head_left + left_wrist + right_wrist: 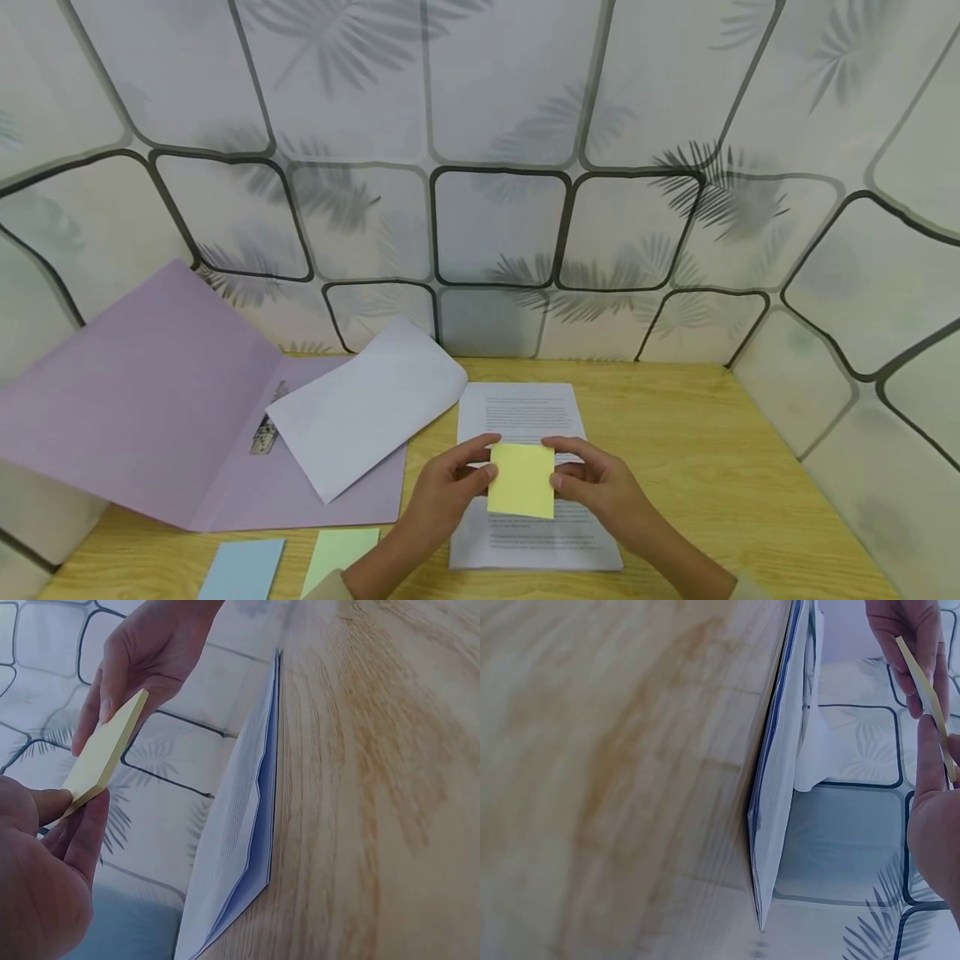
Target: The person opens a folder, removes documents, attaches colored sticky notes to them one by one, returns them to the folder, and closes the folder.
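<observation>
A yellow sticky note pad (521, 481) is held up between both hands, above a stack of printed sheets (536, 546). My left hand (444, 487) pinches its left edge between thumb and fingers, and my right hand (606, 492) pinches the right edge the same way. The left wrist view shows the pad (105, 750) tilted, with its thickness visible, the left hand (49, 870) below and the right hand (154, 656) above. In the right wrist view the pad (922, 682) appears nearly edge-on, beside the right hand (934, 832).
An open purple folder (150, 400) stands at the left, its cover raised against the patterned wall (495, 225). Blank white sheets (371, 408) lie partly on the folder and reach toward the printed stack. A blue pad (242, 569) and a green pad (341, 552) lie near the front left.
</observation>
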Motion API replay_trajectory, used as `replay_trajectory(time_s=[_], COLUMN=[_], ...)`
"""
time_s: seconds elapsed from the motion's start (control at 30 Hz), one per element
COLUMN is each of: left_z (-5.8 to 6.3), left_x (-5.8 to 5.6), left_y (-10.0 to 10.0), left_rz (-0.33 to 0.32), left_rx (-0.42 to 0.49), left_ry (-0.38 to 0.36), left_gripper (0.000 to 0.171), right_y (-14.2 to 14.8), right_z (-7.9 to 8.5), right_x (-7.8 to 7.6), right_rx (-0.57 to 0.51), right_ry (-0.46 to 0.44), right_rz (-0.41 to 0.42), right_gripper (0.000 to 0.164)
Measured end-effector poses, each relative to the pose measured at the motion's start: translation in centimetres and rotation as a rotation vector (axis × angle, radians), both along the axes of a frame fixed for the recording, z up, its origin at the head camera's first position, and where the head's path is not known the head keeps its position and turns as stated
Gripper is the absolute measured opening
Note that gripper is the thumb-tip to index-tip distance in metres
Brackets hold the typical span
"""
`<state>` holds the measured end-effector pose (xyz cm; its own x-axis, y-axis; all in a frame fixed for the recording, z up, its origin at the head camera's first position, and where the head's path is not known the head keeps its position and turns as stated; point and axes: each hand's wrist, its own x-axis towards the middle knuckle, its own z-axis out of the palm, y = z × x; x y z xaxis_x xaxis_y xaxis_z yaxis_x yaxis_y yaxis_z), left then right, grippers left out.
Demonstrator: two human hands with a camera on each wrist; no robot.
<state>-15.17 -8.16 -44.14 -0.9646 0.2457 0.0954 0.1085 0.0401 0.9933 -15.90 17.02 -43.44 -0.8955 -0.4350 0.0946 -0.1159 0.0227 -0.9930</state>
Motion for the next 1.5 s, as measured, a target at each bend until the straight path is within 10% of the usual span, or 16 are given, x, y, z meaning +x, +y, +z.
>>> replay_trajectory(time_s=[0.63, 1.5], left_z=[-0.3, -0.4], left_x=[0.0, -0.3], left_y=[-0.2, -0.2], left_rz=[-0.035, -0.168], left_rx=[0.079, 0.027], left_ry=[0.023, -0.043], left_gripper=[0.022, 0.039], right_y=[-0.7, -1.4], right_z=[0.1, -0.1], right_x=[0.4, -0.1], right_rx=[0.015, 0.185], right_ry=[0.023, 0.132], right_rz=[-0.071, -0.128], right_gripper=[0.053, 0.041])
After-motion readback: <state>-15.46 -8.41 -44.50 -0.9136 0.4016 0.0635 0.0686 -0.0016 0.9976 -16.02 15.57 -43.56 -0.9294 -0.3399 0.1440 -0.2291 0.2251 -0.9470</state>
